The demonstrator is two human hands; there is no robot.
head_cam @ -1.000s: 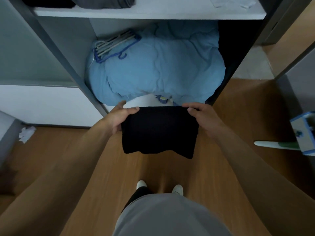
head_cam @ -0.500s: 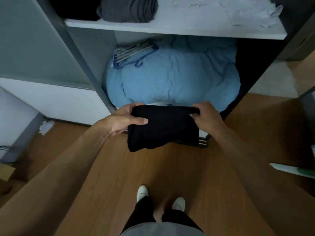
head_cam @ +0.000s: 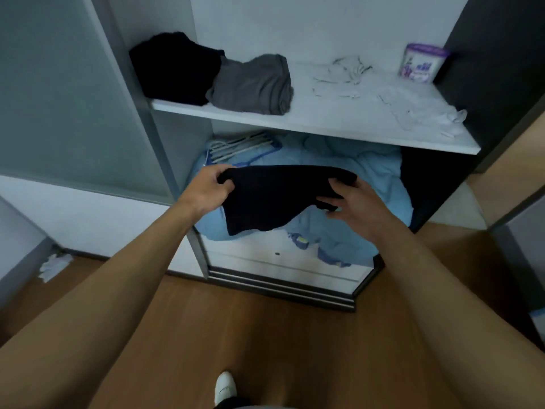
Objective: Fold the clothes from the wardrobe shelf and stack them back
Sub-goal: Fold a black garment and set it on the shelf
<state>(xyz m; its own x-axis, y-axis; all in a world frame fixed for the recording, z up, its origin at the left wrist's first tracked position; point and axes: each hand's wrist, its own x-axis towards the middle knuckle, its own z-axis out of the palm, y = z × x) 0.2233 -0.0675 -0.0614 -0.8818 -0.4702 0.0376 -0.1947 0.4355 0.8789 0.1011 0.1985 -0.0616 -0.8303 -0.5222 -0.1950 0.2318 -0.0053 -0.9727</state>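
Observation:
A folded black garment (head_cam: 274,199) hangs in the air in front of the wardrobe's lower compartment. My left hand (head_cam: 206,187) grips its left top corner. My right hand (head_cam: 359,208) holds its right end, thumb on the front and fingers spread beneath. On the white shelf (head_cam: 339,125) above sit a black pile (head_cam: 174,69) at the left and a folded grey garment (head_cam: 253,84) beside it. Flat white clothes (head_cam: 413,104) lie on the shelf's right half.
A purple-labelled tub (head_cam: 421,63) stands at the shelf's back right. A blue duvet (head_cam: 368,178) fills the lower compartment, with hangers (head_cam: 241,146) on top of it. A crumpled white cloth (head_cam: 54,265) lies on the wooden floor at left. My white shoe (head_cam: 224,388) shows below.
Both hands have lifted the black garment upward toward the shelf. The view has tilted up, so the whole shelf shows. My right hand has loosened its fingers under the garment's right end.

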